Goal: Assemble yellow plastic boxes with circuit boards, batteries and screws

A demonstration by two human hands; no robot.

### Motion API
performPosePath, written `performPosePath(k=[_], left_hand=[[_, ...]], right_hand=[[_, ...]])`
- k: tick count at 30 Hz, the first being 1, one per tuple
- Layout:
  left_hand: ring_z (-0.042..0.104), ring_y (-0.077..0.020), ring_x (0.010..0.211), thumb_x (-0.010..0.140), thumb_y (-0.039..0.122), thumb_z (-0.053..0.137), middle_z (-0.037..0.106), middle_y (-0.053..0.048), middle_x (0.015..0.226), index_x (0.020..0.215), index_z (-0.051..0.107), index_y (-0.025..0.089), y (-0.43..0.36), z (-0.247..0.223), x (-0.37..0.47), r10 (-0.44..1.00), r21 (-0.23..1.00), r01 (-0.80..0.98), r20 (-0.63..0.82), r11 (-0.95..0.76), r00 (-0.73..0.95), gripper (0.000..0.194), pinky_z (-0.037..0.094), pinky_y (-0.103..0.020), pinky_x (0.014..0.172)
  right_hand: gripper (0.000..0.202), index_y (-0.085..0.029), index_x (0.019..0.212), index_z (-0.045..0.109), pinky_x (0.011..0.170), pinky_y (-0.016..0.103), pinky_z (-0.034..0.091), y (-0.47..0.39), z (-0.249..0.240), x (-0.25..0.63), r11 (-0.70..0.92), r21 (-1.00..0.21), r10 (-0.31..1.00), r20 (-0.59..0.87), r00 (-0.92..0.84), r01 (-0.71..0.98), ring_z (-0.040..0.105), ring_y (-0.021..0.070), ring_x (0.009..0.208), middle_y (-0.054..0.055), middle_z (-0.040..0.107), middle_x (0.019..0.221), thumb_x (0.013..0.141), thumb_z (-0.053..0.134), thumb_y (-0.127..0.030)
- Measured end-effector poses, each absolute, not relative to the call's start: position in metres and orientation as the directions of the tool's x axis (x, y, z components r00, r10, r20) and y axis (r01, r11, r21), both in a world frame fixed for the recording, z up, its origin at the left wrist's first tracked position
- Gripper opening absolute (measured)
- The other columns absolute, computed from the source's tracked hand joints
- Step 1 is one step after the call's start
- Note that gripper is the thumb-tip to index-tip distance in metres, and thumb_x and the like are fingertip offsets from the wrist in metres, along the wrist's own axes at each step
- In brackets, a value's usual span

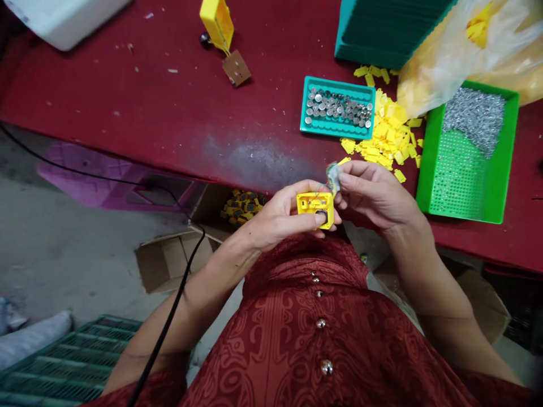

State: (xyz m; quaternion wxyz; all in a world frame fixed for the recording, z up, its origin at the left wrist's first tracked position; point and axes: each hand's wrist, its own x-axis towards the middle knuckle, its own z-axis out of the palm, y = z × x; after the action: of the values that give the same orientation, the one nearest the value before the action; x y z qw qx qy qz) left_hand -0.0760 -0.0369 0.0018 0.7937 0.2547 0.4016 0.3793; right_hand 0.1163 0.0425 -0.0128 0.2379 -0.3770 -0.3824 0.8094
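My left hand (282, 217) is closed round a small open yellow case (314, 202), its thumb on a dark round part inside. Thin red and green wires run from the case to a small circuit board (333, 176). My right hand (371, 192) pinches that board between thumb and fingers, just above the case's right side. Beyond my hands lies a teal tray (303, 121) of round silver button cells. Loose yellow plastic pieces (388, 133) are piled to the tray's right.
A green basket (511, 152) at the right holds small metal parts. Behind it are a plastic bag (449, 56) and stacked teal trays (382, 34). A yellow case with a brown board (236, 68) sits farther back. A black cable (186, 271) crosses my left arm.
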Motion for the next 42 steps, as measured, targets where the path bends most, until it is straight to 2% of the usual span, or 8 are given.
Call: performPosePath(k=[4,7,11,17,21,26,35,42], left_hand=[[0.074,-0.0145,0.074,0.07,0.033,0.095,0.076,-0.002,0.085,0.103,0.059,0.019,-0.036,-0.005,-0.072,0.827,0.751,-0.347,-0.507,0.562,0.244,0.051,0.058,-0.021,0.063],[0.071,-0.0132,0.072,0.072,0.04,0.093,0.072,0.0,0.083,0.099,0.062,0.018,-0.036,-0.012,-0.07,0.855,0.801,-0.299,-0.5,0.518,0.141,0.047,0.057,-0.022,0.064],[0.073,-0.0158,0.083,0.075,0.039,0.092,0.074,-0.002,0.096,0.105,0.065,0.019,-0.038,-0.014,-0.076,0.859,0.79,-0.338,-0.488,0.511,0.156,0.045,0.06,-0.024,0.067],[0.075,-0.0157,0.081,0.079,0.018,0.081,0.077,-0.004,0.097,0.108,0.069,0.019,-0.039,0.002,-0.095,0.769,0.64,-0.43,-0.573,0.636,0.285,0.031,0.059,-0.026,0.071],[0.075,-0.0199,0.083,0.065,0.012,0.073,0.078,-0.006,0.101,0.109,0.073,0.02,-0.04,0.008,-0.102,0.735,0.608,-0.413,-0.58,0.678,0.352,0.044,0.06,-0.032,0.075],[0.074,-0.0213,0.086,0.067,0.016,0.072,0.078,-0.007,0.101,0.104,0.076,0.019,-0.039,0.013,-0.1,0.767,0.69,-0.339,-0.543,0.639,0.341,0.037,0.058,-0.031,0.074],[0.073,-0.0128,0.085,0.077,0.01,0.076,0.076,-0.003,0.102,0.111,0.066,0.017,-0.039,0.02,-0.093,0.817,0.743,-0.346,-0.485,0.573,0.312,0.036,0.058,-0.021,0.074],[0.078,-0.0236,0.099,0.065,0.011,0.079,0.078,-0.006,0.104,0.114,0.07,0.017,-0.04,0.021,-0.094,0.789,0.676,-0.41,-0.489,0.612,0.371,0.05,0.064,-0.03,0.08]], right_hand=[[0.033,-0.02,0.084,0.063,0.052,0.023,0.052,0.03,0.009,0.111,-0.239,-0.969,0.891,-0.242,-0.385,0.058,0.061,0.0097,0.057,-0.002,0.066,0.069,0.079,0.085,-0.044],[0.014,-0.021,0.086,0.065,0.054,0.024,0.051,0.012,0.019,0.106,0.124,-0.948,0.959,0.039,-0.28,0.293,0.063,0.0104,0.063,0.0,0.069,0.077,0.09,0.074,-0.031],[0.004,-0.022,0.095,0.068,0.07,0.029,0.056,-0.002,0.022,0.105,0.407,-0.849,0.881,0.268,-0.39,0.336,0.067,0.0118,0.076,0.001,0.072,0.089,0.096,0.067,-0.019],[0.017,-0.021,0.106,0.068,0.085,0.035,0.059,0.0,0.017,0.111,0.776,-0.596,0.535,0.453,-0.713,0.205,0.071,0.0166,0.091,0.005,0.077,0.102,0.094,0.065,-0.009],[0.013,-0.022,0.103,0.069,0.08,0.037,0.058,-0.002,0.021,0.111,0.847,-0.481,0.465,0.467,-0.752,0.225,0.067,0.0179,0.086,0.005,0.077,0.097,0.096,0.062,-0.013],[0.01,-0.022,0.093,0.066,0.071,0.035,0.052,-0.006,0.035,0.11,0.898,-0.35,0.408,0.441,-0.799,0.265,0.063,0.0184,0.084,0.002,0.076,0.089,0.098,0.06,-0.016],[0.011,-0.017,0.099,0.072,0.072,0.03,0.056,-0.008,0.038,0.11,0.799,-0.475,0.576,0.433,-0.693,0.368,0.068,0.0152,0.08,0.005,0.075,0.091,0.096,0.064,-0.01],[0.013,-0.017,0.098,0.075,0.074,0.031,0.058,-0.001,0.036,0.109,0.76,-0.52,0.614,0.379,-0.692,0.39,0.072,0.0164,0.081,0.006,0.077,0.093,0.098,0.063,-0.013]])
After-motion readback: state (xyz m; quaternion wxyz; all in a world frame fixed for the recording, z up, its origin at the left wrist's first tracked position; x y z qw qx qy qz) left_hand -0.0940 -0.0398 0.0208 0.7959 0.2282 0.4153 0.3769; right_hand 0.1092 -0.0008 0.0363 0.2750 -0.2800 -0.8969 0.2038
